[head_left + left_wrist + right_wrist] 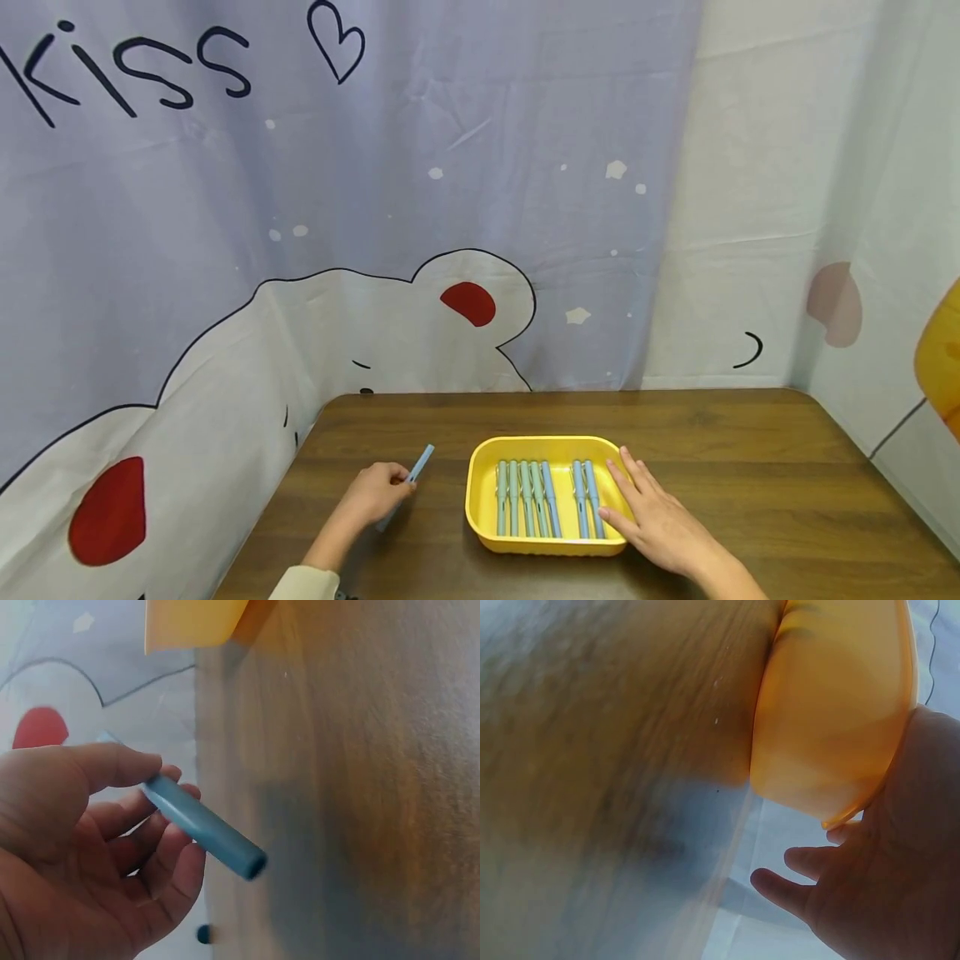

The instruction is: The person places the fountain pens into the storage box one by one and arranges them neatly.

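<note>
My left hand (373,493) pinches a light blue pen (423,460) between thumb and fingers, left of the yellow tray (543,547). Seen from the left wrist, the blue pen (214,832) slants across the fingertips with one round end toward the camera. My right hand (663,527) lies with fingers spread over the tray's right rim. From the right wrist, the palm is beside the tray's outer wall (829,720). Inside the tray, several green pens (522,498) and a blue pen (551,500) lie side by side. Two more blue pens (587,498) lie apart, near the right hand.
A brown wooden table (720,442) bears the tray. Behind and beside it hangs a printed curtain (570,208) with a cartoon figure, stars and lettering. The curtain meets the table's back edge.
</note>
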The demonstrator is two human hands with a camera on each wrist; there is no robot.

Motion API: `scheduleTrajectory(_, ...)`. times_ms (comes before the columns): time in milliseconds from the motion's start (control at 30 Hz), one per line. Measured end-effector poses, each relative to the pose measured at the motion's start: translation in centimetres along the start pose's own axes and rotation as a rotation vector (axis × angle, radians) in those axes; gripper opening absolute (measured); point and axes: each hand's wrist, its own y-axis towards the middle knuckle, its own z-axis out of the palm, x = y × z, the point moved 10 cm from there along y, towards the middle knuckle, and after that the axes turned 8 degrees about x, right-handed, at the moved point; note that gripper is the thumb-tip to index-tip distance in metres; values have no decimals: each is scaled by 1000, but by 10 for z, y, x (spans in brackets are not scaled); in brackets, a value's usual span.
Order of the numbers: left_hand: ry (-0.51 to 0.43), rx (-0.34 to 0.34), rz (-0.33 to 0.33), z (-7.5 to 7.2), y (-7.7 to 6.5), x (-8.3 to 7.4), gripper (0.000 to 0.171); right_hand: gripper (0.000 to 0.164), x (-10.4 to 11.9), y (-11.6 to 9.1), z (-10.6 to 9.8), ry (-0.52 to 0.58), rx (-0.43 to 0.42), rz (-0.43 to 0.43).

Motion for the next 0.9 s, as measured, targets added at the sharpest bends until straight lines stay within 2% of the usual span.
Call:
scheduleTrajectory(167,100,-57,96,-4,-4,-25,9,73,1,0,-1,-9,-9,-2)
scheduleTrajectory(267,81,-62,111,-6,-4,-35,9,72,1,0,-1,-14,-15,-4)
scheduleTrajectory(367,-6,-29,109,-5,-3,-42,11,72,1,0,-1,-14,-19,-5)
scheduleTrajectory(567,-283,28,128,-7,-5,-53,15,72,1,0,-2,-14,-21,-5)
scheduleTrajectory(733,-386,19,121,-11,-8,-61,26,72,1,0,-2,-16,-22,-2)
scheduleTrajectory(900,-479,58,123,-7,-9,-70,31,72,1,0,0,-12,-8,6)
